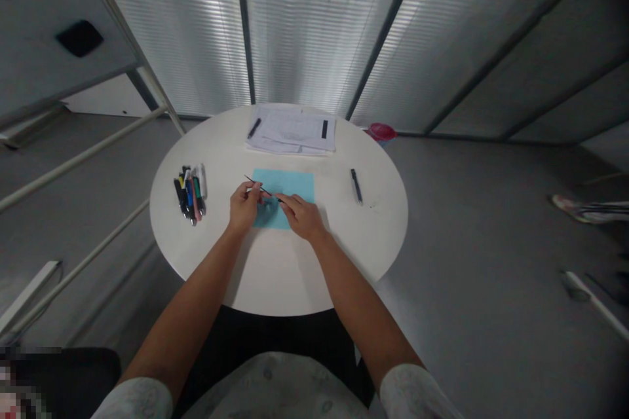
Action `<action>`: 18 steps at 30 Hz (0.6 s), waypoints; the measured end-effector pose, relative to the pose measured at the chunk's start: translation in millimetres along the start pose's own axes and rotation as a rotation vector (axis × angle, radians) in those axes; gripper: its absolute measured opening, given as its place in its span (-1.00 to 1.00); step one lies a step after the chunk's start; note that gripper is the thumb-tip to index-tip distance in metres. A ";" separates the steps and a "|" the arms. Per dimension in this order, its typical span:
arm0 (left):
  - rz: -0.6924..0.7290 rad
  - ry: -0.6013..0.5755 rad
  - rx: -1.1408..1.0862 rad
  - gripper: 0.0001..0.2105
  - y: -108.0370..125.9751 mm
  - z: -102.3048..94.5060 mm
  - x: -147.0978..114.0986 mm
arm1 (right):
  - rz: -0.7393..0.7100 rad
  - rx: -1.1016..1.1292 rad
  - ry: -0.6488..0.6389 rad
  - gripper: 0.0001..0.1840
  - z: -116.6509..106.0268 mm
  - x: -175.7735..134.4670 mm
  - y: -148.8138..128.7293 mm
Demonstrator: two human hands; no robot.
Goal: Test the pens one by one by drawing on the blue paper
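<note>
My left hand [244, 206] is closed, pinching a thin dark rod [250, 179] that looks like a pen refill and slants up to the left past the fingers. Close beside it, my right hand [301, 215] is also closed, with a small dark piece [280, 200] at its fingertips; its kind is too small to make out. The two hands' fingertips nearly meet. Both hands are over a light blue sheet [303, 184], which lies flat on the round white table [285, 275] and is partly hidden by them.
Several pens and markers [190, 193] lie bunched at the left. A dark pen [356, 186] lies on the right. Stacked papers [295, 131] with another pen [254, 127] on them are at the far edge. A pink bin [382, 131] stands beyond the table, and a whiteboard frame [83, 152] at left.
</note>
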State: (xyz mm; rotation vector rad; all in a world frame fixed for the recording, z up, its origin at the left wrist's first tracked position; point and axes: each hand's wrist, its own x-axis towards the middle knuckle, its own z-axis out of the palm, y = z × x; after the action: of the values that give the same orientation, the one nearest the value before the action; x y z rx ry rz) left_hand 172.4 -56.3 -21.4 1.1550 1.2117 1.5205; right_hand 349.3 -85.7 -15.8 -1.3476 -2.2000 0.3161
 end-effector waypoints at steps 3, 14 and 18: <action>-0.010 -0.007 0.014 -0.74 -0.6 -0.6 0.0 | -0.015 0.072 0.009 -0.56 -0.1 0.7 1.9; -0.007 0.010 0.012 -0.74 3.2 0.5 1.5 | -0.025 0.208 0.024 -0.58 0.8 2.2 5.3; -0.011 -0.012 0.006 -0.73 1.3 -0.4 2.7 | -0.023 0.191 0.014 -0.58 1.8 2.6 6.6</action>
State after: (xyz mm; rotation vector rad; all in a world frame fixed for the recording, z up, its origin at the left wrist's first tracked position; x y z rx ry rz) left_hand 171.4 -54.0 -19.8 1.1577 1.2132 1.5007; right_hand 352.3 -80.1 -19.5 -1.2164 -2.1134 0.4932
